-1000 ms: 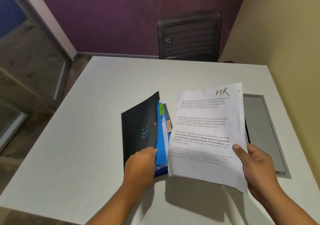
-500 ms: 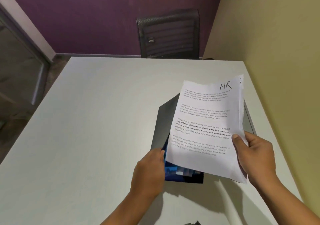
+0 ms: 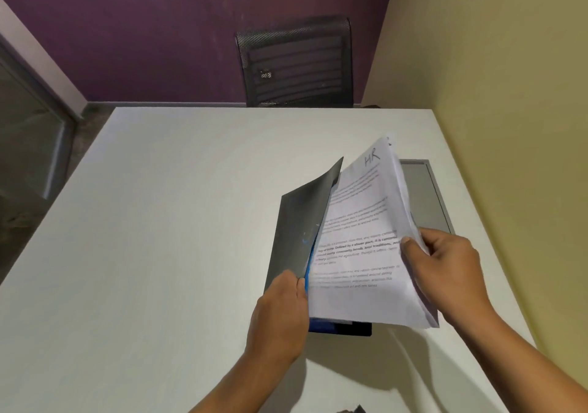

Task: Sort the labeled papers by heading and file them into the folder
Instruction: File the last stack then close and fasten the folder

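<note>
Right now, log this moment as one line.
left hand: holds folder cover open | right hand: pinches HR papers | state: papers tilted over folder, not yet filed | surface: white table

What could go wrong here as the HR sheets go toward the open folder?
1. The right hand pinches the HR papers at one edge, and the sheets fan apart there; some might slip loose.
2. The left hand holds the folder cover raised; if the grip slackens, it could drop onto the papers.
3. The bowed stack might catch on the blue dividers and crease.
</note>
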Demonstrator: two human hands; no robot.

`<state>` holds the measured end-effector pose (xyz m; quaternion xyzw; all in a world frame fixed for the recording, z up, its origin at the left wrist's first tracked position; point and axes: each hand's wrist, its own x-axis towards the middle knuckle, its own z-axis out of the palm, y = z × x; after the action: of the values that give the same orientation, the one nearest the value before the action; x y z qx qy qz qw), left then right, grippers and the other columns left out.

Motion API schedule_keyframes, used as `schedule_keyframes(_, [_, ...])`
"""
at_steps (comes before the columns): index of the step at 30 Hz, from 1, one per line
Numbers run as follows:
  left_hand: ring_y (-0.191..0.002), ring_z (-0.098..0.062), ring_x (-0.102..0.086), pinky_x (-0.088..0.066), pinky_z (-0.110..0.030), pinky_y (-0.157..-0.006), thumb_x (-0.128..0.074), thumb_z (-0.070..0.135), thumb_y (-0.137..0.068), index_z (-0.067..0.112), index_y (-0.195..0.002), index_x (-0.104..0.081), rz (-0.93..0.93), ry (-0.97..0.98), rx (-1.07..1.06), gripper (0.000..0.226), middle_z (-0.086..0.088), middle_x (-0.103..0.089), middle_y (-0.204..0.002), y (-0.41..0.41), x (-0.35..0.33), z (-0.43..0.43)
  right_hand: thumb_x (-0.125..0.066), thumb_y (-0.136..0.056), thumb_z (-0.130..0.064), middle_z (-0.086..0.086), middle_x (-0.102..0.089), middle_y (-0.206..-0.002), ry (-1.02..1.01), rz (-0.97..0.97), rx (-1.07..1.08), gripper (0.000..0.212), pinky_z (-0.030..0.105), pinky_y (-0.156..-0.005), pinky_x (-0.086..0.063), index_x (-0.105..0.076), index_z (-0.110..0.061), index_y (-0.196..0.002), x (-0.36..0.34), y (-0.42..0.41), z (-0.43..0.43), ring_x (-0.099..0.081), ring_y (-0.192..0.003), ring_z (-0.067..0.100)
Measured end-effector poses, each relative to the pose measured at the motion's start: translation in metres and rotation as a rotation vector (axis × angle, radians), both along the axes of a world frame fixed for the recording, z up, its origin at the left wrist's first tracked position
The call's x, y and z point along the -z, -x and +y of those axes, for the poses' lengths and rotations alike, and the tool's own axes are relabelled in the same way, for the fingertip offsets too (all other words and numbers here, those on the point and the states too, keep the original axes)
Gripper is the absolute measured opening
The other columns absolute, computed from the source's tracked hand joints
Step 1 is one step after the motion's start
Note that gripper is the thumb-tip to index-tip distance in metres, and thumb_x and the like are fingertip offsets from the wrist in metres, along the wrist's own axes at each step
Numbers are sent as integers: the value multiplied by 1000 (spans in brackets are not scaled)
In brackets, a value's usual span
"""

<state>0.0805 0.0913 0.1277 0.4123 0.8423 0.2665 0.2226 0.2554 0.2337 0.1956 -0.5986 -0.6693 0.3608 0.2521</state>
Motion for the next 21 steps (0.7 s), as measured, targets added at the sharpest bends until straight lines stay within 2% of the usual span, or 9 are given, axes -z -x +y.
schedule_keyframes(1, [-70, -16, -53, -45, -34, -60, -30, 36, -103, 17, -79, -42, 2, -2, 4, 32, 8, -50, -74, -1, 0, 1, -61, -92, -18, -14, -70, -67, 9, -21, -25, 18, 10, -45, -38, -76, -24, -83, 0, 4, 2, -61, -53, -2])
schedule_keyframes(5, [-69, -13, -52, -44, -32, -59, -32, 35, -103, 19, -78, -42, -9, -9, 12, 31, 9, -50, -74, -4, 1, 3, -59, -94, -21, -7, -74, -80, 55, -42, -88, 18, 27, -55, -54, -76, -20, -99, 7, 21, 4, -69, -68, 13])
schedule_keyframes(9, [-68, -11, -49, -42, -27, -58, -32, 34, -103, 21, -79, -42, -15, 7, 29, 29, 9, -50, -76, -5, 1, 3, -54, -98, -20, -7, -71, -82, 50, -62, -84, 18, 16, -49, -43, -72, -24, -97, 15, 33, 5, -66, -70, 8])
schedule_keyframes(12, [-74, -8, -54, -44, -15, -58, -33, 36, -103, 25, -84, -42, -29, 24, 41, 24, 11, -51, -83, -4, -1, 1, -52, -99, -18, -5, -70, -85, 3, -61, -31, 25, 15, -54, -42, -75, -16, -108, 18, 37, 11, -62, -71, 6])
schedule_keyframes(14, [-80, -8, -57, -52, -17, -64, -34, 35, -104, 26, -87, -43, -29, 33, 36, 21, 11, -53, -86, -3, 1, 2, -51, -100, -19, -4, -71, -87, -29, -83, -30, 27, 16, -56, -43, -75, -16, -110, 18, 38, 12, -63, -72, 9])
schedule_keyframes(17, [-76, -10, -57, -55, -30, -65, -34, 35, -103, 24, -83, -44, -18, 21, 29, 25, 9, -54, -82, -3, 2, 4, -49, -100, -24, -2, -75, -95, -28, -141, -116, 28, 21, -61, -50, -73, -18, -114, 23, 45, 7, -65, -75, 13])
schedule_keyframes(21, [-74, -11, -56, -47, -24, -60, -33, 39, -102, 25, -82, -43, -38, 3, 49, 27, 9, -52, -81, -7, -2, 7, -55, -97, -29, 5, -74, -110, 61, -173, -195, 31, 26, -72, -54, -68, -15, -121, 36, 60, -1, -69, -88, 21])
